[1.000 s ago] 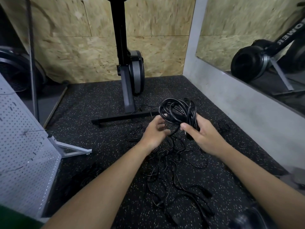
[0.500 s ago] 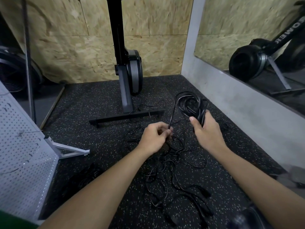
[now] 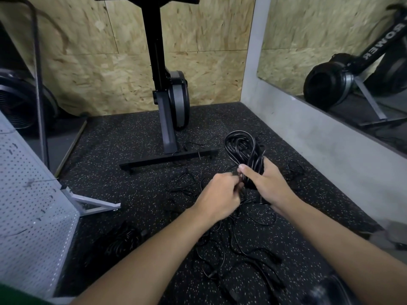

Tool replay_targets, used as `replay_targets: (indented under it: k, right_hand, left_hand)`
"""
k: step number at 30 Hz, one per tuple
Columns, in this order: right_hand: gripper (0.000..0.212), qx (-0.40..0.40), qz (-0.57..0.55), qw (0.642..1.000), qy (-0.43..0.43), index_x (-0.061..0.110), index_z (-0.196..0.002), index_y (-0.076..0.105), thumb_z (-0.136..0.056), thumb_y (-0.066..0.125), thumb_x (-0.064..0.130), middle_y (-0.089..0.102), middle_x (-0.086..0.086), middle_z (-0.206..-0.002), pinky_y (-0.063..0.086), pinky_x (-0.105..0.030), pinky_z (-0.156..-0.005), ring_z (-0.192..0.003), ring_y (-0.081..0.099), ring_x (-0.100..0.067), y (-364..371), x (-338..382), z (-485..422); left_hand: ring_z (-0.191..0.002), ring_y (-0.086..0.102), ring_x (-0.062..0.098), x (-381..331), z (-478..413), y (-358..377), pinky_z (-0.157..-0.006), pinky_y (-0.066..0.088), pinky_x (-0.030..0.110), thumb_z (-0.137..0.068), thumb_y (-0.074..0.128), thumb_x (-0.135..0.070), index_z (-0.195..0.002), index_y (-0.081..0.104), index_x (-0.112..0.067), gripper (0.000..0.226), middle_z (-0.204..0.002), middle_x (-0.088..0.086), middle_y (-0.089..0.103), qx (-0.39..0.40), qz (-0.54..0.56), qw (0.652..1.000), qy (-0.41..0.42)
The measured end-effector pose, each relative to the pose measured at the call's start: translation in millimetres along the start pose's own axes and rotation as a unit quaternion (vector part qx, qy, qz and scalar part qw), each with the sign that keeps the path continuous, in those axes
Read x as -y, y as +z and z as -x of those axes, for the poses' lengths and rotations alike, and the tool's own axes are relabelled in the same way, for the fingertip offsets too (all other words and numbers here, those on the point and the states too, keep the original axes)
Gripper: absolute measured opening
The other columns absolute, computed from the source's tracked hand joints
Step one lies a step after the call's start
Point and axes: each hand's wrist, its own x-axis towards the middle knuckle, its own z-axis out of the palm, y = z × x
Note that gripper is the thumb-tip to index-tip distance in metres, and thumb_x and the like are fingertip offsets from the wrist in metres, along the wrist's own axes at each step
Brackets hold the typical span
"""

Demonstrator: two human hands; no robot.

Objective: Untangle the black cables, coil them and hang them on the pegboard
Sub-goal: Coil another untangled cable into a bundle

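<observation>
A coil of black cable point(image 3: 241, 148) stands up from my right hand point(image 3: 268, 184), whose fingers and thumb grip the bundle at its lower end. My left hand point(image 3: 221, 195) is curled just left of it and pinches a strand of the same cable beside my right thumb. More black cables point(image 3: 246, 252) lie tangled on the speckled rubber floor under and in front of both hands. A second dark cable heap point(image 3: 123, 241) lies lower left. The white pegboard point(image 3: 26, 205) leans at the left edge.
An exercise machine's black post and T-shaped base point(image 3: 169, 159) stand just beyond the cables. A grey concrete ledge point(image 3: 319, 146) with a mirror above it borders the right. The pegboard's metal foot point(image 3: 94, 204) juts onto the floor. A dark object point(image 3: 326, 291) sits bottom right.
My left hand moved right to meet my right hand at the foot of the coil. The coil stands more upright than half a second ago.
</observation>
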Motion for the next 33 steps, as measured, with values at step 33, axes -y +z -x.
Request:
replay_targets:
  k: [33]
  right_hand:
    - [0.027, 0.003, -0.122, 0.992, -0.021, 0.006, -0.127, 0.056, -0.1, 0.063, 0.004, 0.066, -0.011, -0.094, 0.064, -0.043, -0.08, -0.076, 0.066, -0.02, -25, 7, -10]
  left_hand:
    - [-0.088, 0.069, 0.014, 88, 14, -12, -0.077, 0.047, 0.023, -0.109, 0.051, -0.039, -0.1, 0.07, -0.021, 0.027, -0.1, -0.006, 0.078, 0.202, 0.148, 0.948, -0.198]
